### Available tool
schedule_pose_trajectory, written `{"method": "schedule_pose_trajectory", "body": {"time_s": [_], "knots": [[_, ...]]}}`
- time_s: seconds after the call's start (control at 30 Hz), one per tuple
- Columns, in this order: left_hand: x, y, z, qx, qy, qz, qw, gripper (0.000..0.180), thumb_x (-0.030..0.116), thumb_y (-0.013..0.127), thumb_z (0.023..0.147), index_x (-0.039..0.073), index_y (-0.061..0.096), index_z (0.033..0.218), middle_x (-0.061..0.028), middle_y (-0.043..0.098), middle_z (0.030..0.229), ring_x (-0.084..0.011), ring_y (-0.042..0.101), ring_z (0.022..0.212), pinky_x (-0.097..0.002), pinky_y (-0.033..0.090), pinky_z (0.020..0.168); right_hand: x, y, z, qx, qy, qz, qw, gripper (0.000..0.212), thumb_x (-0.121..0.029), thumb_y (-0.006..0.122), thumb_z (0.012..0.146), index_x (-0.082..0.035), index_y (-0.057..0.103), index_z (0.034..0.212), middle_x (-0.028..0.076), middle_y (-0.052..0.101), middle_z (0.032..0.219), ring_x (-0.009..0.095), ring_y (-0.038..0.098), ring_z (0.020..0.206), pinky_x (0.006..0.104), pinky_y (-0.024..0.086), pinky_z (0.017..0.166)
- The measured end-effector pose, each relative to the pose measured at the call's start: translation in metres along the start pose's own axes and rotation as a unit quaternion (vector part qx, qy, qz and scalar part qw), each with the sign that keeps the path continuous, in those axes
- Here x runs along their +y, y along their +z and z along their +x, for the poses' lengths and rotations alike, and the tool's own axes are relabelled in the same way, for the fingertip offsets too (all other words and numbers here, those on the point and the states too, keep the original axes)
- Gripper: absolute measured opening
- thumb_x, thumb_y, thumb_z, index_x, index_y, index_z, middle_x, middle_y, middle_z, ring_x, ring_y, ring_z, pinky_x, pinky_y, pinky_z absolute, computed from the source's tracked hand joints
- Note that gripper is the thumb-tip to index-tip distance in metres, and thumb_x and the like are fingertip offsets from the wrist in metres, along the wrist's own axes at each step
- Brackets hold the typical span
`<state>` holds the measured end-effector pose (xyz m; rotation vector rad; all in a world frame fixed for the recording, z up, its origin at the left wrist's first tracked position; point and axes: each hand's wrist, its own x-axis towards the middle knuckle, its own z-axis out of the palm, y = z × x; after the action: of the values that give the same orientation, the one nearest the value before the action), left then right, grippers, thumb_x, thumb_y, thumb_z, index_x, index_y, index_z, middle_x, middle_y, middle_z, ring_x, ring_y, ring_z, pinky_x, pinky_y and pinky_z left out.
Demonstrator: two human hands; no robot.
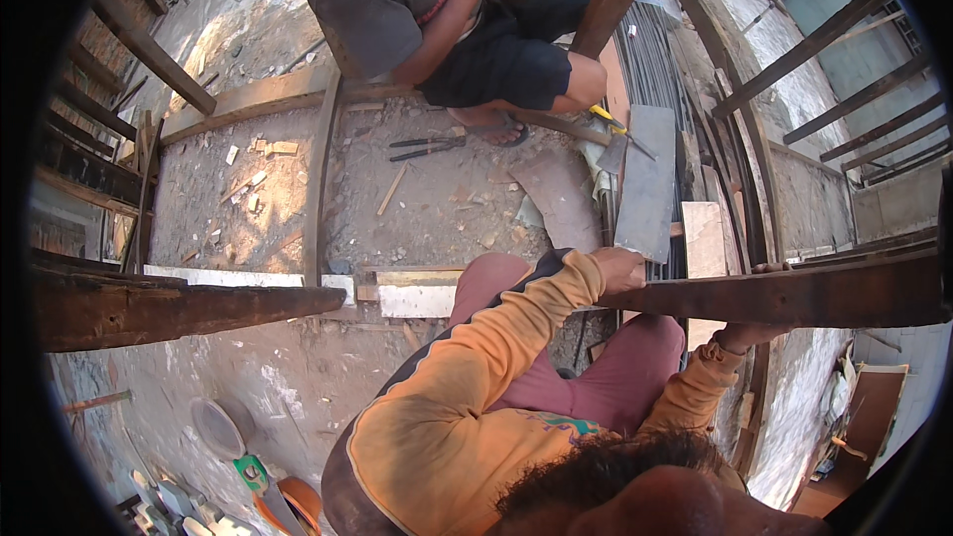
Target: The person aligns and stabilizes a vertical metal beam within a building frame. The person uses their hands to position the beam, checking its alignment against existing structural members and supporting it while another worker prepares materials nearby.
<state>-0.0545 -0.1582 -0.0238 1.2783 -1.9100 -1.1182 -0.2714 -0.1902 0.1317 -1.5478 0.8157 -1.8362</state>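
Note:
My left hand (620, 270) is closed around the near-middle end of a dark wooden beam (844, 290). The beam runs level from there to the right edge of the view. Farther along it, my right hand (747, 335) wraps the beam from its near side, and some fingertips show over the far edge. Just beyond my left hand lies a flat grey board (647, 179). A yellow-handled tool (622, 129) rests at that board's far end; its kind is hard to make out. My bent legs are below the beam.
Opposite me a person (516, 50) in dark shorts sits holding a red-orange object. Long-handled cutters (427, 147) lie on the dirt. Another dark beam (189, 313) juts in from the left. A green-handled saw (260, 481) and a bucket (220, 427) are lower left; thin dark rods (650, 55) lie far right.

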Motion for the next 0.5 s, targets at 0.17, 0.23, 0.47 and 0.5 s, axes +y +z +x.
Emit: {"method": "schedule_pose_trajectory", "body": {"time_s": [0.17, 0.23, 0.47, 0.5], "knots": [[0.018, -0.003, -0.014, -0.010, -0.009, -0.007, 1.000, 0.055, 0.038, 0.063, 0.086, -0.002, 0.057, 0.123, -0.0255, 0.062, 0.118, -0.0410, 0.058, 0.112, -0.0457, 0.045, 0.097, -0.009, 0.011, 0.001, -0.020, -0.079, -0.096, 0.992, 0.042, -0.032, 0.036, 0.102, 0.005, 0.052, 0.112, 0.018, 0.063, 0.087, 0.023, 0.060, 0.078, 0.0352, 0.050, 0.071], [0.029, -0.010, -0.018, -0.067, -0.034, 0.025, 0.997, 0.059, 0.037, 0.061, 0.087, -0.004, 0.053, 0.128, -0.0263, 0.061, 0.119, -0.0408, 0.058, 0.113, -0.0452, 0.045, 0.097, -0.014, 0.021, -0.001, 0.015, -0.050, 0.005, 0.999, 0.033, -0.024, 0.043, 0.099, 0.006, 0.054, 0.109, 0.017, 0.063, 0.084, 0.022, 0.061, 0.075, 0.0351, 0.050, 0.069], [0.046, -0.004, -0.036, -0.026, -0.021, 0.019, 0.999, 0.051, 0.035, 0.063, 0.087, -0.002, 0.056, 0.122, -0.0243, 0.063, 0.111, -0.0407, 0.060, 0.108, -0.0473, 0.045, 0.093, 0.002, -0.004, 0.005, -0.035, -0.009, 0.036, 0.999, 0.037, -0.017, 0.054, 0.095, 0.009, 0.050, 0.121, 0.020, 0.064, 0.097, 0.026, 0.063, 0.084, 0.0379, 0.052, 0.071], [0.051, -0.005, -0.037, -0.032, -0.027, 0.021, 0.999, 0.050, 0.034, 0.064, 0.086, -0.001, 0.056, 0.122, -0.0240, 0.064, 0.111, -0.0408, 0.059, 0.107, -0.0476, 0.045, 0.093, 0.007, -0.011, 0.003, -0.037, 0.019, 0.108, 0.993, 0.039, -0.019, 0.053, 0.096, 0.009, 0.048, 0.124, 0.020, 0.063, 0.102, 0.027, 0.064, 0.088, 0.0387, 0.053, 0.073]]}}
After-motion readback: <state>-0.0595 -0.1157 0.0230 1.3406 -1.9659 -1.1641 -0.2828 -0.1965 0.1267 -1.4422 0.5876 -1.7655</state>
